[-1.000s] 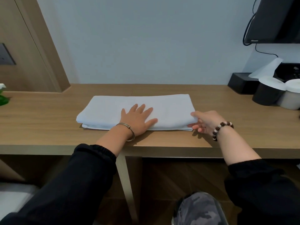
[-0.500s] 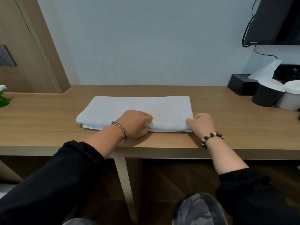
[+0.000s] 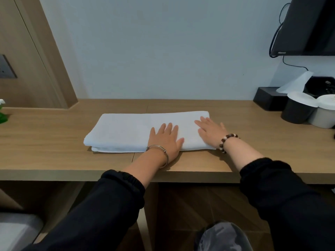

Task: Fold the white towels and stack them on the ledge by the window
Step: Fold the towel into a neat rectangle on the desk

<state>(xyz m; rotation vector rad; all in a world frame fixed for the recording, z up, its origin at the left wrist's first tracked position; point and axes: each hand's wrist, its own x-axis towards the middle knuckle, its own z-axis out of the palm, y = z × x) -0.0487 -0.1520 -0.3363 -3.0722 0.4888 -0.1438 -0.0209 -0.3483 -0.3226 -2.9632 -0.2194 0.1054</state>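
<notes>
A white towel [image 3: 126, 129], folded into a long flat rectangle, lies across the middle of the wooden desk [image 3: 54, 142]. My left hand [image 3: 165, 140] lies flat on the towel's near middle, fingers straight and spread. My right hand [image 3: 211, 130] rests flat on the towel's right end, fingers pointing toward the wall. Both wrists wear bracelets. No window ledge is in view.
At the desk's right end stand a black tissue box [image 3: 268, 97], a black cup [image 3: 297, 110] and a white cup [image 3: 324, 115], under a wall-mounted screen [image 3: 306, 26]. A green plant [image 3: 2, 113] sits at the far left edge. A wooden panel [image 3: 32, 51] rises at back left.
Both hands had curled at the towel's near edge half a second ago. Now they lie flat with straight fingers on top of the towel, the right one moved up onto its right end.
</notes>
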